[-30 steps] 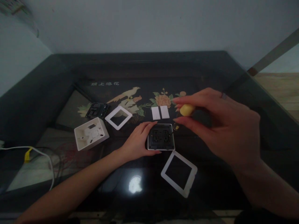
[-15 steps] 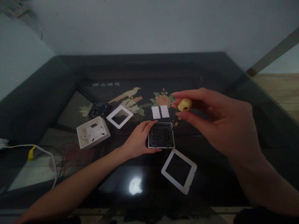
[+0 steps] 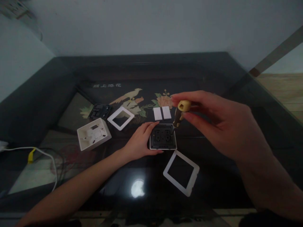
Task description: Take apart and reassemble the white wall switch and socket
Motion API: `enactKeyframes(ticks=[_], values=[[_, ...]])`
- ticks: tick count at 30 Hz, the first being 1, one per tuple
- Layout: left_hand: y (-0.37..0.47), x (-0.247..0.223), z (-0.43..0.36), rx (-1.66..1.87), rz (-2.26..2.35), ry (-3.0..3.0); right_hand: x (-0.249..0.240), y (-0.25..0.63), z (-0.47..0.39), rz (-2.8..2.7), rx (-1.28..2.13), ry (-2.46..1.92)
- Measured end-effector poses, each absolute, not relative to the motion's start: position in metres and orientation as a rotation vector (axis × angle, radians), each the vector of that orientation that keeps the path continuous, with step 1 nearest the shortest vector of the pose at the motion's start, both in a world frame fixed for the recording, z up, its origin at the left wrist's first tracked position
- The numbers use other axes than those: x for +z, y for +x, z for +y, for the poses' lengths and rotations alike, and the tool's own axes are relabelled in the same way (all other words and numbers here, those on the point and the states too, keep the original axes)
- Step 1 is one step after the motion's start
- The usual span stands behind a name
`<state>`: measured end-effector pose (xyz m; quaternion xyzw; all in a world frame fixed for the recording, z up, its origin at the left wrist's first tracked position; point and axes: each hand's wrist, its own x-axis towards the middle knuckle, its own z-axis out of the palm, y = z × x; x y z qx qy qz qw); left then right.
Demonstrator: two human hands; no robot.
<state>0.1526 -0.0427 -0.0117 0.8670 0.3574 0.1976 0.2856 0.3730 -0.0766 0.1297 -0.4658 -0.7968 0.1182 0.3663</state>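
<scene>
My left hand (image 3: 142,142) grips the left side of a white switch box (image 3: 163,148) on the table. Inside the box sits a black switch module (image 3: 163,136). My right hand (image 3: 213,119) pinches a screwdriver (image 3: 182,108) with a yellow and dark handle, above the box's right side. The screwdriver tilts, and its thin shaft points down to the right edge of the module, by a screw; exact contact is hard to make out. Two white rocker plates (image 3: 162,113) lie just behind the box. A white frame (image 3: 181,173) lies in front of it, to the right.
On the left lie another white frame (image 3: 121,118), an open white box (image 3: 93,135) and a second black module (image 3: 100,111). A white cable (image 3: 47,153) with a yellow tag (image 3: 31,156) runs along the left. The glass-topped table (image 3: 151,69) meets the wall behind.
The screwdriver has turned and tilted in my right hand, showing more of its dark handle, and my fingers have shifted slightly. My left hand and the box stay nearly still.
</scene>
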Motion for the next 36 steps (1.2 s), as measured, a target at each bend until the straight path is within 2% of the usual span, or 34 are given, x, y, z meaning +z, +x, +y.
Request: enactKeyframes(ticks=[8, 15, 22, 29, 36], values=[[0.1530, -0.0152, -0.0421, 0.560, 0.937, 2.350, 0.1261, 0.3696, -0.0764, -1.994, -0.003, -1.191], [0.1523, -0.0150, -0.0421, 0.558, 0.941, 2.352, 0.1293, 0.3764, -0.0764, -2.111, 0.197, -1.150], [0.1524, -0.0167, -0.0420, 0.557, 0.947, 2.360, 0.1253, 0.3691, -0.0792, -2.019, -0.115, -1.150], [0.1519, -0.0149, -0.0420, 0.564, 0.943, 2.343, 0.1325, 0.3749, -0.0817, -2.131, 0.149, -1.180], [0.1518, -0.0166, -0.0417, 0.580, 0.927, 2.362, 0.1287, 0.3679, -0.0813, -2.045, -0.008, -1.223]])
